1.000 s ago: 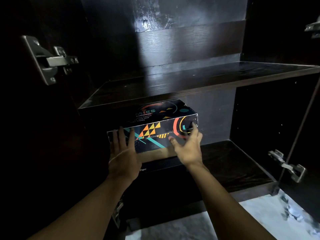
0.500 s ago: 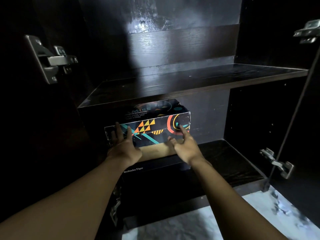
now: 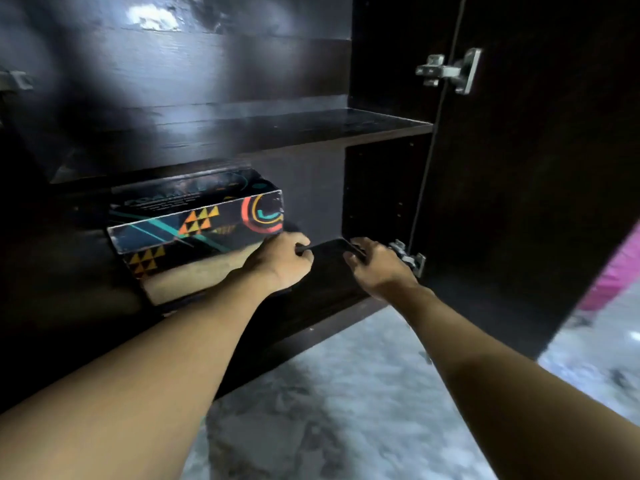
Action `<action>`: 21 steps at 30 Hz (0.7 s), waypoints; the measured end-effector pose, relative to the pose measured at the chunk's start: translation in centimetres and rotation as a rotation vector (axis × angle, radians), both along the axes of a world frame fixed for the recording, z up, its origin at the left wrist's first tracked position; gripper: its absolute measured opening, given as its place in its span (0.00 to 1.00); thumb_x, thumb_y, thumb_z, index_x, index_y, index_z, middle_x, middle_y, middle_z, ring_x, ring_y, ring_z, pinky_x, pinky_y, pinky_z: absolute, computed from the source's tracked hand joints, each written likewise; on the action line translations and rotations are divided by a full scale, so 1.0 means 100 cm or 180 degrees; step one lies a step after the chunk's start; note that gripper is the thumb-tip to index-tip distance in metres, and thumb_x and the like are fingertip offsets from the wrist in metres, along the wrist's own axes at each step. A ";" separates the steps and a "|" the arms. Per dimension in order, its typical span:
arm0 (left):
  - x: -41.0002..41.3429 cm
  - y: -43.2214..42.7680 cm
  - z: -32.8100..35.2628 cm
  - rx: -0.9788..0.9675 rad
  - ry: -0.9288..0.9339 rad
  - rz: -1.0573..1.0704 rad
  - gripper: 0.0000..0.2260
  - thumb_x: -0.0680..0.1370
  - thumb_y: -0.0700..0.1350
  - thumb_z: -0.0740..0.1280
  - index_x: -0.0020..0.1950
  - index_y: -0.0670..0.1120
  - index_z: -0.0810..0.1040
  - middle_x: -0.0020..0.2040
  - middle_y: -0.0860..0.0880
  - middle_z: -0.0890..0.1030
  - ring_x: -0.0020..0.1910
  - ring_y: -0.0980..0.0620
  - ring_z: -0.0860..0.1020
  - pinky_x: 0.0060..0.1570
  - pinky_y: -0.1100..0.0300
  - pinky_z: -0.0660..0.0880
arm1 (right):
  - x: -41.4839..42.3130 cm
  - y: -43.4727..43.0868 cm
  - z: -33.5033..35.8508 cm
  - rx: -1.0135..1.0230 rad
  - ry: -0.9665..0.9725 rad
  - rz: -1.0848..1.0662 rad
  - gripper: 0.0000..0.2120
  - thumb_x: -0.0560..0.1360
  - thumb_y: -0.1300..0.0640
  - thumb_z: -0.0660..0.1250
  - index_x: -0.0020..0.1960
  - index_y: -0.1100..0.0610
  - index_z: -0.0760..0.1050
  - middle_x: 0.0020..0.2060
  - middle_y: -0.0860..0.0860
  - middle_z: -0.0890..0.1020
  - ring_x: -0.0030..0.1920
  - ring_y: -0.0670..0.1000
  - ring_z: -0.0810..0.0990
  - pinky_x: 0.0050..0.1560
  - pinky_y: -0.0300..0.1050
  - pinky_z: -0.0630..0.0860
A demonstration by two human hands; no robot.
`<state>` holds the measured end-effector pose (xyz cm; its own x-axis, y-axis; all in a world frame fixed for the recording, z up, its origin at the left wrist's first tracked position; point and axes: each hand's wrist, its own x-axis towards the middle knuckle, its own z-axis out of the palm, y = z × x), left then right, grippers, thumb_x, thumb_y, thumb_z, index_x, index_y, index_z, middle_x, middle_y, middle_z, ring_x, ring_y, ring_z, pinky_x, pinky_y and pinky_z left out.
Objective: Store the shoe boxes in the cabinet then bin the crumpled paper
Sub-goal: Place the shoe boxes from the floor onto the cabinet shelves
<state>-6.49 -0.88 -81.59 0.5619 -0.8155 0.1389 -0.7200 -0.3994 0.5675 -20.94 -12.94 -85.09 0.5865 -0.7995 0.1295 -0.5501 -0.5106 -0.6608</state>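
Your two bare hands reach into the lower compartment of a dark wooden cabinet (image 3: 388, 188). Your left hand (image 3: 282, 261) is curled closed around one end of a thin dark object (image 3: 330, 249), and your right hand (image 3: 379, 268) grips its other end with bent fingers; what the object is cannot be told in the gloom. Just left of your left hand sits a patterned shoe box (image 3: 197, 220) with orange triangles and a red ring, stacked on something dark below. A metal hinge (image 3: 408, 259) lies just beyond your right hand. Pale mottled floor (image 3: 346, 393) shows below.
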 end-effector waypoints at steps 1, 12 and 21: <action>-0.015 -0.005 -0.001 0.0006 -0.0025 -0.0193 0.13 0.77 0.48 0.66 0.61 0.50 0.79 0.58 0.48 0.82 0.59 0.49 0.79 0.62 0.57 0.73 | -0.021 0.001 0.002 -0.0089 0.0101 -0.0087 0.22 0.78 0.43 0.61 0.71 0.46 0.70 0.64 0.52 0.79 0.64 0.56 0.77 0.64 0.51 0.74; -0.210 -0.060 -0.002 -0.0143 0.0211 -0.2271 0.14 0.79 0.50 0.62 0.64 0.51 0.77 0.60 0.49 0.79 0.41 0.50 0.82 0.40 0.60 0.77 | -0.249 0.062 -0.003 -0.0146 0.0206 -0.1892 0.21 0.80 0.44 0.60 0.71 0.48 0.70 0.69 0.50 0.75 0.67 0.53 0.75 0.66 0.53 0.71; -0.402 -0.076 0.001 -0.0033 0.0441 -0.3538 0.12 0.78 0.46 0.65 0.60 0.50 0.80 0.52 0.47 0.82 0.53 0.48 0.80 0.54 0.58 0.75 | -0.410 0.157 -0.006 -0.0230 0.0340 -0.3217 0.20 0.79 0.45 0.61 0.69 0.49 0.71 0.67 0.51 0.76 0.64 0.53 0.76 0.60 0.48 0.73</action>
<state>-46.71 -8.51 -81.49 -0.4668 -0.8730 0.1414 -0.6041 0.4316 0.6700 -61.91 2.77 -85.65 -0.3476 -0.9195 0.1836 -0.8003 0.1889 -0.5691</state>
